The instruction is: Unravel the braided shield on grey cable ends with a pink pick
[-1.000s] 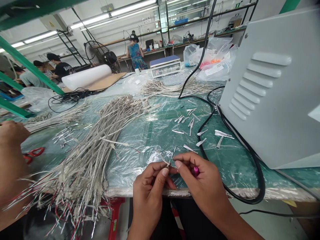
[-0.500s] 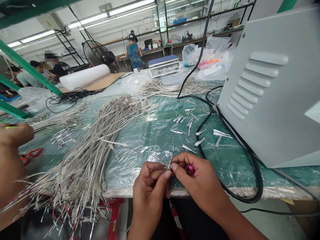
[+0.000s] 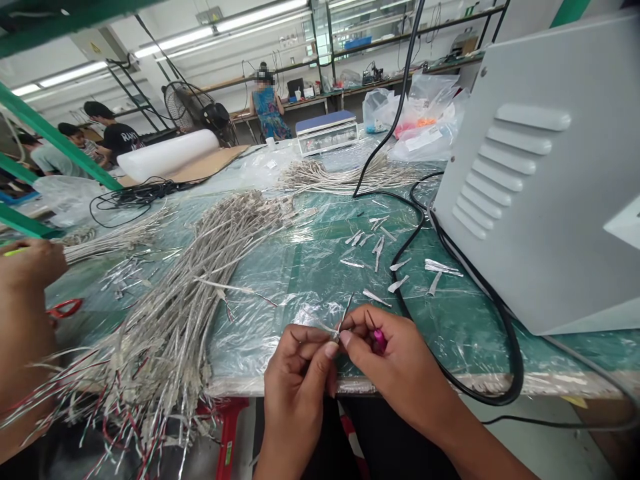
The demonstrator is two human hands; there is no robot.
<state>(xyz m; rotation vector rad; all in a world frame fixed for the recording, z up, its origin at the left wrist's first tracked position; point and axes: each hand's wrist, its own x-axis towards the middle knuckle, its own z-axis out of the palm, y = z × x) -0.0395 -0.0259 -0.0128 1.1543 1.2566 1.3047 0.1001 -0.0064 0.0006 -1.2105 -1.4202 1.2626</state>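
Note:
My left hand (image 3: pixel 299 387) is closed, thumb and fingers pinching the end of a cable (image 3: pixel 336 335) over the table's front edge. Thin wires (image 3: pixel 347 311) stick up from that end between both hands. Touching the same wires with thumb and forefinger, my right hand (image 3: pixel 395 363) also keeps a small pink-handled tool (image 3: pixel 380 341) with a thin dark shaft tucked in its fingers. How the cable runs below my left hand is hidden. To the left lies a large heap of grey braided cables (image 3: pixel 185 280), their coloured wire ends hanging over the edge.
Strips of silvery foil (image 3: pixel 377 298) lie scattered ahead. A black cable (image 3: pixel 400 250) loops past a grey metal machine (image 3: pixel 545 187) on the right. At the left are another person's hand (image 3: pixel 33 263) and red scissors (image 3: pixel 65 308). More cables (image 3: pixel 345 177) lie farther back.
My hands stay almost in place, still pinching the cable end. The upright wires now lean slightly more to the right. The view has shifted a little.

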